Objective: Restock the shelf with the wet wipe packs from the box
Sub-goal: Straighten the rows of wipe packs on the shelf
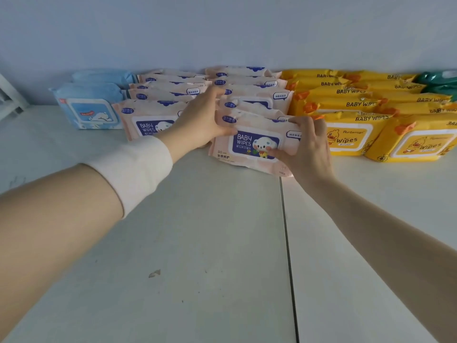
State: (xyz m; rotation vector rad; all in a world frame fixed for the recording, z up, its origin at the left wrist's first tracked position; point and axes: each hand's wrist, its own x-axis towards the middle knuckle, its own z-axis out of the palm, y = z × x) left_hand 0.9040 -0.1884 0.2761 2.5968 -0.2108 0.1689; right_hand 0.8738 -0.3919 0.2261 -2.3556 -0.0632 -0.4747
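On the white shelf [197, 243], at the front of the right-hand pink row, a pink pack [249, 147] of baby wipes is held leaning back against the packs behind it, printed face outward. Its left end is gripped by the left hand [197, 122], thumb on the front edge and fingers reaching over behind. Its right end is pinched by the right hand [304, 149], fingers curled over the top edge and thumb pressed on the face. A white cuff [133, 167] is worn on the left forearm. Beside this row, a second pink row [153, 120] is seen to the left, then blue packs [91, 107]. Yellow packs [351, 115] are stacked to the right, with green packs [437, 81] at the far right against the wall.
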